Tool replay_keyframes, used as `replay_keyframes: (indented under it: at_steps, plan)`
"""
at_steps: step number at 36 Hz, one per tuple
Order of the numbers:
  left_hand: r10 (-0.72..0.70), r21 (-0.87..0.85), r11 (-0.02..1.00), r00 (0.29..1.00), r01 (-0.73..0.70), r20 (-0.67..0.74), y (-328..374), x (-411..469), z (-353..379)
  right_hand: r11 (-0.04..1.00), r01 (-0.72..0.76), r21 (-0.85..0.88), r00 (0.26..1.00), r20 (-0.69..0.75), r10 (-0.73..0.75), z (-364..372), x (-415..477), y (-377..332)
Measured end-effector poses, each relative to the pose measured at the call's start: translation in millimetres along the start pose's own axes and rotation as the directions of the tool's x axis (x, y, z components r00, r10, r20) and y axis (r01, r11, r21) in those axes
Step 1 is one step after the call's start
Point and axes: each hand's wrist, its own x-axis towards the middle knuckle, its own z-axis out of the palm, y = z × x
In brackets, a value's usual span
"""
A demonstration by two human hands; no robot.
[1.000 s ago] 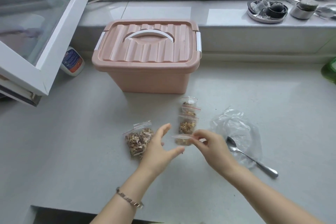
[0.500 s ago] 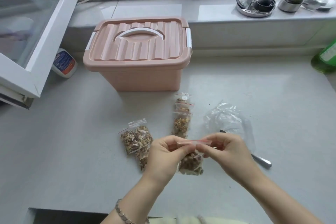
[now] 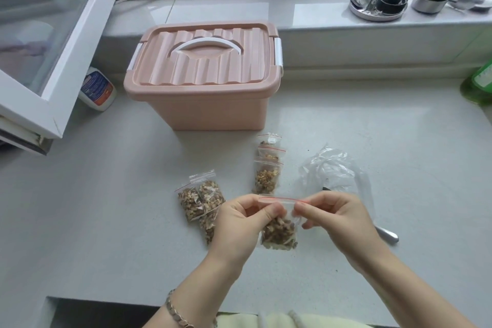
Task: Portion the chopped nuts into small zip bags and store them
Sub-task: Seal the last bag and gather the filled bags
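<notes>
Lower centre of frame: left hand (image 3: 237, 224) and right hand (image 3: 338, 217) each pinch one end of the red-lined top of a small zip bag (image 3: 279, 229) of chopped nuts, held above the grey counter (image 3: 106, 208). Filled bags (image 3: 201, 198) lie left of it, more bags (image 3: 267, 168) just above. Closed pink storage box (image 3: 205, 74) at upper centre.

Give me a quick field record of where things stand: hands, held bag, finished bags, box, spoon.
left hand: pinches zip strip, left end
right hand: pinches zip strip, right end
held bag: nuts inside, hanging between both hands; seal unclear
storage box: pink, lid on
left pile: filled bags, overlapping, on the counter
middle row: filled bags, between hands and storage box
spoon: handle visible beside right hand, near crumpled clear bag
</notes>
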Motion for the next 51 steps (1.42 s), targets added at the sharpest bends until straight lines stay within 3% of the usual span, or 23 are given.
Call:
replay_keyframes:
  at_steps: [9,13,17,26,32,38,51]
  plan:
    - [0.016,0.012,1.000,1.000,-0.016,0.007,4.2,-1.0,1.5,0.993,0.031,-0.117,0.999,0.011,-0.030,-2.4,2.9,1.2]
    - [0.041,0.001,0.999,0.998,-0.041,0.051,8.5,-2.4,4.0,0.981,0.095,-0.171,0.993,0.091,-0.080,0.6,3.2,-0.1]
    - [0.051,0.012,0.999,0.996,-0.052,0.071,9.4,-3.5,4.0,0.974,0.160,-0.161,0.986,0.070,-0.151,-0.3,4.6,0.8]
    - [0.069,0.221,0.969,0.982,-0.108,0.176,8.8,-3.2,-4.9,0.892,0.319,-0.320,0.945,0.175,-0.275,-6.7,5.8,4.6]
    - [0.081,0.247,0.960,0.972,-0.136,0.221,13.0,-3.6,-6.9,0.861,0.378,-0.341,0.923,0.213,-0.321,-9.1,3.8,2.0]
    - [0.075,0.223,0.967,0.975,-0.122,0.207,19.2,-4.7,-9.9,0.854,0.414,-0.315,0.909,0.196,-0.369,-10.8,-1.5,-1.3]
    - [0.023,0.150,0.988,0.999,-0.027,0.026,16.8,-9.9,-18.0,0.855,0.419,-0.306,0.907,0.183,-0.379,-5.1,-5.5,2.3]
